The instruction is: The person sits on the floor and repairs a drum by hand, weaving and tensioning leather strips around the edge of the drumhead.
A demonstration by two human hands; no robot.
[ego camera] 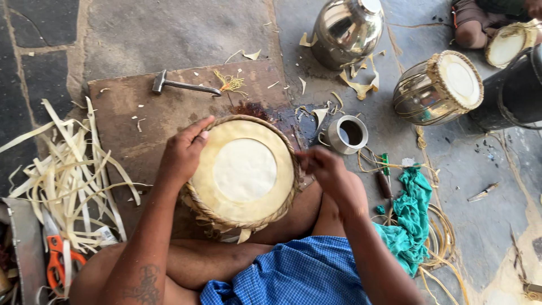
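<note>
The person sits on the floor with a round drum (244, 172) resting between their legs. The drum top is pale yellow with a white circle in the middle, and a woven rim runs around it.

The left hand (183, 152) lies on the drum's left edge. Its fingers are close together and curl over the rim, with the thumb on the skin. The right hand (330, 172) is at the drum's right edge, touching the rim. Its fingers are bunched, but I cannot tell if they pinch something.

Just past the right hand stands a small metal cup (347, 134). To the outer side of that hand lie a green cloth (411, 217) and a green-handled tool (385, 175). Beyond the left hand lies a hammer (183, 85) on a brown board (135, 107). To the outer side of the left hand is a pile of pale strips (68, 169), with orange scissors (56, 257) near the elbow.

Far past the right hand sit a shiny metal pot (345, 31) and another drum (440, 87) on its side.
</note>
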